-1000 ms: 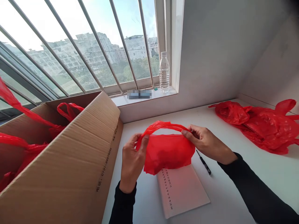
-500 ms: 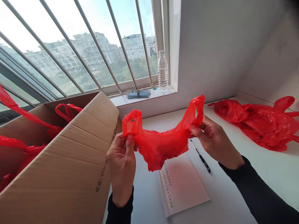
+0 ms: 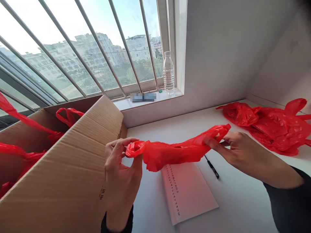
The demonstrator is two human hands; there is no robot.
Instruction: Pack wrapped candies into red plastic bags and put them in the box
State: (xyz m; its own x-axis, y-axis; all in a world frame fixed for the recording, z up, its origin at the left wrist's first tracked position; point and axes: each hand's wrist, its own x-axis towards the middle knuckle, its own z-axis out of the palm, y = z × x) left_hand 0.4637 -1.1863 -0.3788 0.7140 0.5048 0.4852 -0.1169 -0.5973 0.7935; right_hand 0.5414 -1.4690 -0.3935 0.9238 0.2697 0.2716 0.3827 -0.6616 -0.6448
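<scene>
A red plastic bag (image 3: 173, 153) is stretched sideways between my two hands, above the white table. My left hand (image 3: 123, 171) pinches its left handle loop, thumb below and fingers above. At the other end, my right hand (image 3: 239, 153) grips the right handle, with the thumb in front and some fingers hidden behind the plastic. Below the bag lies a white notebook (image 3: 191, 194) with a column of printed characters along its left side. A black pen (image 3: 213, 169) rests right of the notebook, its upper part hidden by the bag.
An open cardboard box (image 3: 73, 174) stands at the left, with red plastic bags (image 3: 69, 117) inside. More red bags (image 3: 277, 129) lie heaped at the right back of the table (image 3: 150, 129). A clear bottle (image 3: 168, 73) and a blurred-out item (image 3: 143, 97) sit on the windowsill.
The bag's handles have tipped down from upright to nearly level, and the bag is pulled wider. My right hand has moved right and slightly down; my left hand has turned.
</scene>
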